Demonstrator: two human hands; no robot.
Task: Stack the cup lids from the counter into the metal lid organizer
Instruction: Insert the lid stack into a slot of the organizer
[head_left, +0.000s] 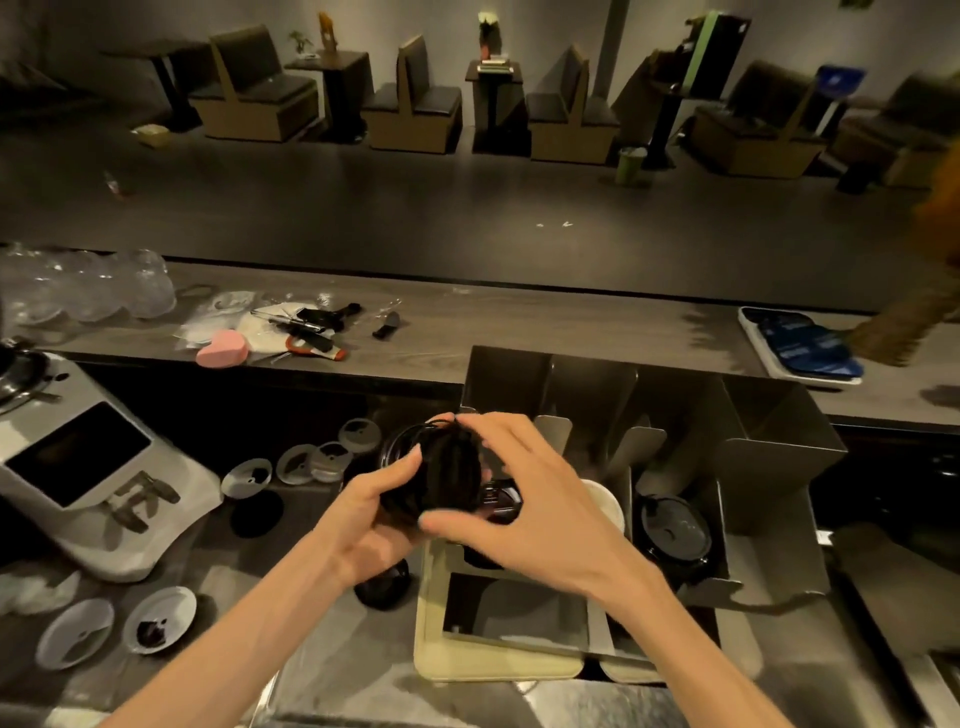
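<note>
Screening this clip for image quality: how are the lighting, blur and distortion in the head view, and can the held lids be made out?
Head view: dim, warm light; the black lid stack held by the left hand and right hand is motion-smeared, individual lids unreadable; wide-angle bending curves the counter edge; the metal lid organizer shows soft reflections, no harsh glare; background booths are dark but legible.

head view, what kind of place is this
Probably a café or drinks shop, seen from behind the counter: booth seats with small tables across the floor, a metal lid organizer, and both hands holding a stack of black cup lids.
</note>
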